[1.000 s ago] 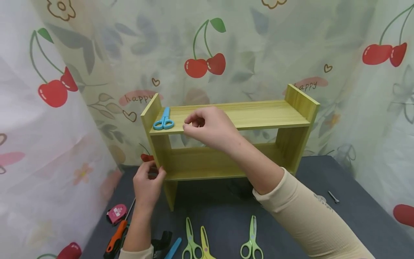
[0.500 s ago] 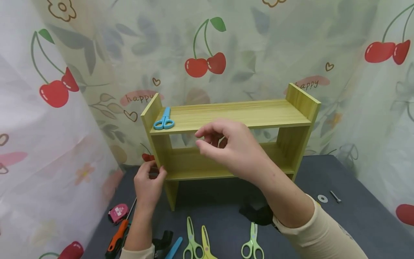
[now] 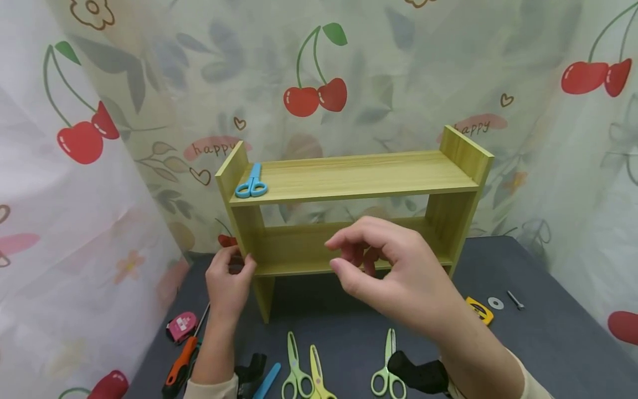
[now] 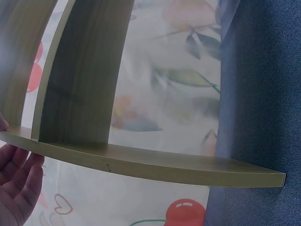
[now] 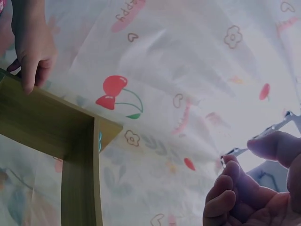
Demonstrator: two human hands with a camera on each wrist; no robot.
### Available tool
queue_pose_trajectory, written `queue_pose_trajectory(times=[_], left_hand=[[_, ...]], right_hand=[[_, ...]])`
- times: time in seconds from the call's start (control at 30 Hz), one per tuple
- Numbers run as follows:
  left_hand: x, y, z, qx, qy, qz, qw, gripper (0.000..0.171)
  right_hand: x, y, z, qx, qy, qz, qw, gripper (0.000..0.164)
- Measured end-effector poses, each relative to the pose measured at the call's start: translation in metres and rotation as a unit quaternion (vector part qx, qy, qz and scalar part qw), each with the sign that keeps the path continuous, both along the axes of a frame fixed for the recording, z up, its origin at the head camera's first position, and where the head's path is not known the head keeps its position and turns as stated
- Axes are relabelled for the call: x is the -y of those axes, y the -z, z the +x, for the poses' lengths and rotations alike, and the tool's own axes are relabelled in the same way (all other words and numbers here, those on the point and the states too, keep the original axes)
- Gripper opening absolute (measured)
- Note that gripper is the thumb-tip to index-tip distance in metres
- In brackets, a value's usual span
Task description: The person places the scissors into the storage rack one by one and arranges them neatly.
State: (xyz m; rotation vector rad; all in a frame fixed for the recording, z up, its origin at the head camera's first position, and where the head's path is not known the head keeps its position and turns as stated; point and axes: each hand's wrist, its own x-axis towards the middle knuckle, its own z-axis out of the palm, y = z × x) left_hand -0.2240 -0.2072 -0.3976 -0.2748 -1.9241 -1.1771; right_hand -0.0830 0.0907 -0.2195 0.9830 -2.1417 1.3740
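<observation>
A light wooden shelf [image 3: 344, 176] with two boards stands on the dark table. My left hand [image 3: 231, 277] grips its left side panel, thumb at the front edge; in the left wrist view, the fingers of this hand [image 4: 21, 188] lie on the panel's outer side. Blue scissors [image 3: 252, 187] lie at the left end of the top board, handles toward me. My right hand [image 3: 394, 271] hovers in front of the lower board, fingers loosely bent, thumb and forefinger apart with nothing between them. The right wrist view also shows a gap between them.
Green scissors [image 3: 294, 368], yellow scissors [image 3: 317, 377] and another green pair [image 3: 386, 368] lie in front. At left are a pink tape measure [image 3: 182, 327] and an orange-handled screwdriver [image 3: 181, 357]. A yellow tape measure [image 3: 479, 311], washer [image 3: 495, 303] and bolt [image 3: 515, 300] lie at right.
My right hand has moved down and to the right, away from the top board and the blue scissors. The yellow tape measure has come into view. My left hand keeps its place on the panel.
</observation>
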Motion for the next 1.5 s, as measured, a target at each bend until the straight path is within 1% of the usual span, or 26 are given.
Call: queue_pose_trajectory(times=[0.23, 0.33, 0.5, 0.7, 0.8, 0.93, 1.0, 1.07, 1.17, 1.23, 1.3, 1.37, 1.5], left_hand=[[-0.002, -0.001, -0.001, 0.006, 0.001, 0.002, 1.0000, 0.015], [-0.002, -0.002, -0.001, 0.013, -0.001, 0.001, 0.9999, 0.016], [-0.002, -0.002, 0.001, 0.016, -0.006, 0.004, 0.9998, 0.015], [-0.001, -0.002, 0.001, 0.019, -0.009, 0.005, 0.9998, 0.015], [0.000, -0.003, 0.001, 0.016, -0.006, 0.007, 0.9998, 0.015], [0.000, -0.003, 0.001, 0.015, -0.005, 0.004, 0.9999, 0.015], [0.000, -0.003, 0.001, 0.017, -0.004, 0.003, 0.9998, 0.015], [0.000, -0.002, 0.001, 0.018, -0.004, 0.000, 0.9998, 0.015], [-0.001, -0.002, 0.002, 0.020, -0.004, 0.000, 0.9998, 0.016], [-0.001, -0.002, 0.001, 0.019, -0.005, 0.000, 0.9998, 0.016], [-0.001, -0.001, 0.001, 0.019, -0.005, 0.000, 0.9998, 0.016], [-0.001, -0.001, 0.001, 0.018, -0.005, 0.000, 0.9998, 0.016], [0.000, -0.002, 0.001, 0.017, -0.003, 0.001, 0.9999, 0.016]], right_hand=[[-0.015, 0.017, 0.020, -0.022, 0.009, -0.017, 1.000, 0.036], [-0.022, 0.024, 0.028, -0.011, 0.023, -0.018, 0.999, 0.039], [-0.033, 0.031, 0.041, 0.023, 0.067, -0.009, 0.997, 0.040], [-0.045, 0.042, 0.050, -0.001, 0.101, -0.013, 0.995, 0.044], [-0.049, 0.050, 0.053, 0.003, 0.115, -0.018, 0.993, 0.044], [-0.053, 0.061, 0.056, 0.023, 0.127, -0.024, 0.991, 0.042], [-0.055, 0.072, 0.054, 0.018, 0.126, -0.041, 0.991, 0.043], [-0.057, 0.085, 0.050, 0.001, 0.114, -0.067, 0.991, 0.045], [-0.061, 0.101, 0.047, -0.006, 0.114, -0.069, 0.991, 0.047], [-0.065, 0.109, 0.046, 0.002, 0.119, -0.053, 0.991, 0.047], [-0.069, 0.117, 0.046, 0.018, 0.138, -0.027, 0.990, 0.046], [-0.074, 0.130, 0.044, 0.021, 0.144, -0.030, 0.989, 0.046], [-0.080, 0.159, 0.039, 0.059, 0.176, -0.048, 0.982, 0.041]])
